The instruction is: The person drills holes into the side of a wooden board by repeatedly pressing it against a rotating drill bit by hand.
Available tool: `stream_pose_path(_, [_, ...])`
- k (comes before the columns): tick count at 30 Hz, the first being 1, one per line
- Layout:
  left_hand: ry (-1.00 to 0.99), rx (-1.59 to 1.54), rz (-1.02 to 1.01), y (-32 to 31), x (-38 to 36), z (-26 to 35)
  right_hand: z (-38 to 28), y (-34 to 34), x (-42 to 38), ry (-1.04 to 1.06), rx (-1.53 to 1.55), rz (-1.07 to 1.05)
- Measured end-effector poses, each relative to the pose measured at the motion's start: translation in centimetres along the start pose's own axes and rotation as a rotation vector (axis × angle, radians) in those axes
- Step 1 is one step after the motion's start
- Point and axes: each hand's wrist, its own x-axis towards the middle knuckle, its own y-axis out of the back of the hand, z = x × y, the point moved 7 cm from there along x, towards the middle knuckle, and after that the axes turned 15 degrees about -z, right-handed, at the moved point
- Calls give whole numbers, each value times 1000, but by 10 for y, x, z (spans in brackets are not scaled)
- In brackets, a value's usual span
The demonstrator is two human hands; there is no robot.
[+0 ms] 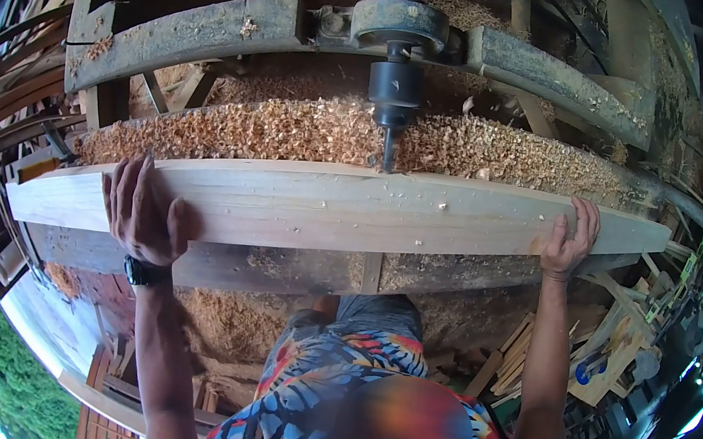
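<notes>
A long pale wooden board lies across the work surface, its far edge touching the bit of a dark drill chuck. My left hand, with a watch on its wrist, grips the board near its left end, fingers over the top face and far edge. Toward the board's right end, my right hand holds it, with fingers bent over the top near the far edge. Small chips are scattered on the board's face.
Wood shavings are heaped along the board's far side. Behind them runs a heavy wooden beam with a round bearing housing. Timber strips and a blue object sit at lower right. More long strips stand at left.
</notes>
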Motion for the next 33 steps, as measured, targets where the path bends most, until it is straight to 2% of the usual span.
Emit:
stream_pose_path(9, [2,-4,15,0,11,-3,2,0,12,-11,-28,1])
stream_pose_path(19, [84,-66,-77,-1,13,-6,0,1,9,-10,-3,19])
stream_pose_path(20, [60,-44,-33,0,11,-3,-1,1,9,4,-7,27])
stream_pose_path(24, [49,-23,-29,0,-11,4,-1,1,-1,47,-31,42])
stream_pose_path(31, [114,11,-118,0,-100,24,-13,3,-49,38,21,-8])
stream_pose_path(33, [100,-15,-62,2,-104,21,-16,2,-55,39,25,-19])
